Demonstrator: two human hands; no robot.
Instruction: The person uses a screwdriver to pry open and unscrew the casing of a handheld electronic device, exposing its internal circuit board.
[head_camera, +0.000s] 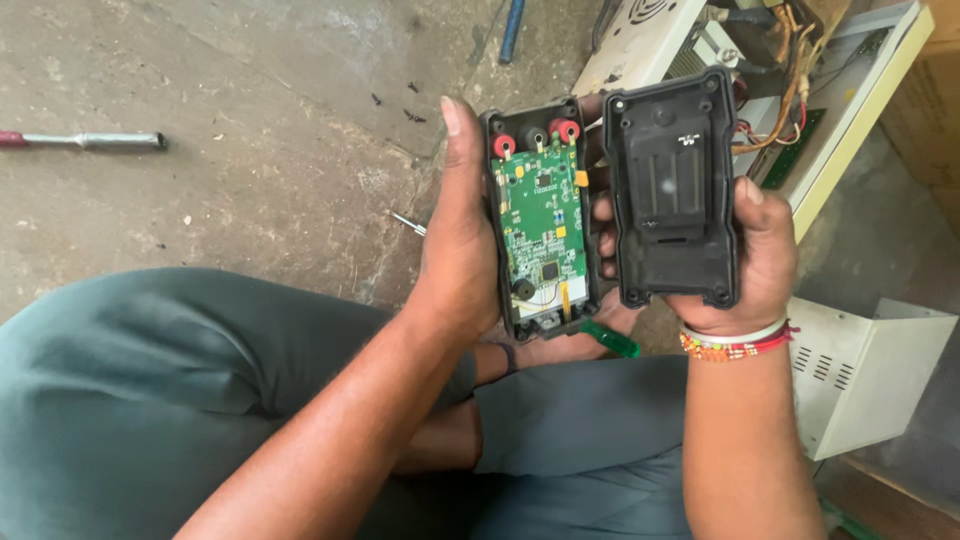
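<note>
Left hand: left hand (462, 250) is wrapping around the left edge of the opened meter body (541, 222), thumb lying straight up along the case side, fingers curled behind and out of sight; it is gripping, not spread.
Right hand: right hand (757, 262) is clasping the black back cover (673, 200), thumb pressing on its right edge, fingertips showing at its left edge; closed around the cover.
Meter body: it is sitting upright in the left hand with the green circuit board (542, 225) facing the camera, red sockets (505, 146) at the far end, a round black buzzer near the close end.
Back cover: it is being held just to the right of the meter body, inner side facing the camera, nearly touching it along the neighbouring long edges.
Long axes: both halves are running near to far, almost parallel, the cover tilting a little to the right at its top.
Which hand is nearer: each hand is holding its own half; the right hand's fingertips are sitting in the narrow gap between the two.
Green handle: a green tool handle (610, 339) is poking out below the meter body; which hand is carrying it I cannot tell.
Around: a screwdriver (85, 141) is lying well apart on the concrete floor (250, 120) to the left; an opened white cabinet (860, 80) with wires is standing beyond the cover.
</note>
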